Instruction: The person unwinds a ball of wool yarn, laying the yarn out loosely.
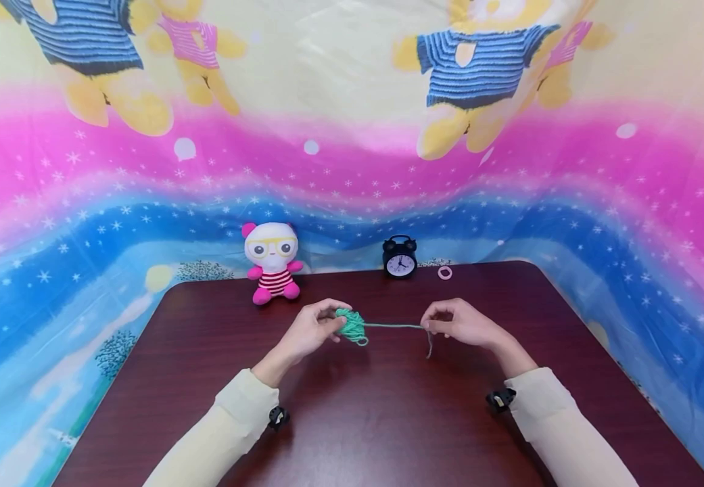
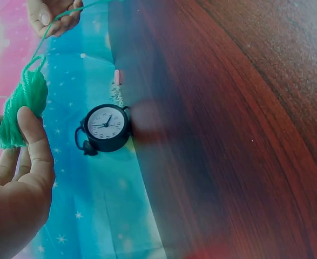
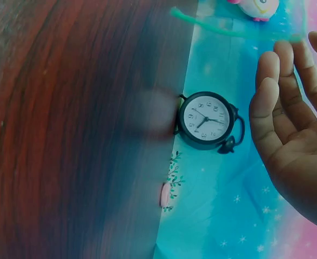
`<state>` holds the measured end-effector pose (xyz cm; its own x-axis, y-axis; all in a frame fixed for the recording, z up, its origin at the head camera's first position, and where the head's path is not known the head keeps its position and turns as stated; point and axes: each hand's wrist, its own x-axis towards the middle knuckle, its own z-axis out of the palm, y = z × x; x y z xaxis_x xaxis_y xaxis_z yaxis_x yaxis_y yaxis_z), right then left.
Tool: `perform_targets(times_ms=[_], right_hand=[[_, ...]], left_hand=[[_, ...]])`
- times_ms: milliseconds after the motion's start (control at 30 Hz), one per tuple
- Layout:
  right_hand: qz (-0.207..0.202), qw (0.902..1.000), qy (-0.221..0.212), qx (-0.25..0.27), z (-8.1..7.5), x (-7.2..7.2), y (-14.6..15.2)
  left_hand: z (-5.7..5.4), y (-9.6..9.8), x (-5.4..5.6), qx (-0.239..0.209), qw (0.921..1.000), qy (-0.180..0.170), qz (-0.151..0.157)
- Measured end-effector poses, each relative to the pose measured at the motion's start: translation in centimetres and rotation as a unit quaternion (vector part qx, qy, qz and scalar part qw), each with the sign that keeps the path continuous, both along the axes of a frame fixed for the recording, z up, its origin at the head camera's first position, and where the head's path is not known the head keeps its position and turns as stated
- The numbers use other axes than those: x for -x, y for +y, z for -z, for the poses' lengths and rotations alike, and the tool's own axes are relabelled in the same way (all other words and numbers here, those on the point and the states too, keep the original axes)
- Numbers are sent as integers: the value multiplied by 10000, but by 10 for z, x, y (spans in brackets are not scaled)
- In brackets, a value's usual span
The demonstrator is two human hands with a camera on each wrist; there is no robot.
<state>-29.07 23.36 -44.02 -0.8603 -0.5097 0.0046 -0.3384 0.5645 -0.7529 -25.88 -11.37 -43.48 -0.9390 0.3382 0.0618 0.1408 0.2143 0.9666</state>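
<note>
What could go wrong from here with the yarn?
The left hand pinches the green yarn bundle, and the strand runs straight to the right hand; a hard pull might tug the bundle loose.
The right hand pinches near the strand's short hanging tail, so it could slip out.
A loop sticks out of the bundle and may snag.

The yarn [image 1: 351, 326] looks fibrous and matt, the desk [image 1: 382, 419] smooth, glossy and wood-grained. The toy [image 1: 274, 270] is soft-looking cloth, the clock [image 1: 400, 262] smooth and hard-cased, the sleeves [image 1: 218, 429] matt cloth, the backdrop [image 1: 339, 166] creased, printed cloth.
</note>
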Motion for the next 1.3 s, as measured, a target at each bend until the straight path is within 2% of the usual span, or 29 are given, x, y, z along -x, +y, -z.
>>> perform_targets(times_ms=[200,367,733,967,1167,1300], right_hand=[[87,9991,390,-121,-4,-7,-16],[106,9972,746,6,-3,-11,-36],[-137,9936,1075,308,2,-21,-76],[-219,9923,1127,463,5,-24,-92],[-214,9931,1033,514,8,-23,-98],[-269,9932,990,556,8,-24,-99]], left_hand=[[-1,3,-2,40,9999,92,37],[-2,5,-3,146,9998,122,53],[-5,8,-6,455,9988,166,113],[-7,9,-7,408,9987,126,267],[-2,8,-5,307,9990,138,309],[0,9,-4,245,9987,79,451]])
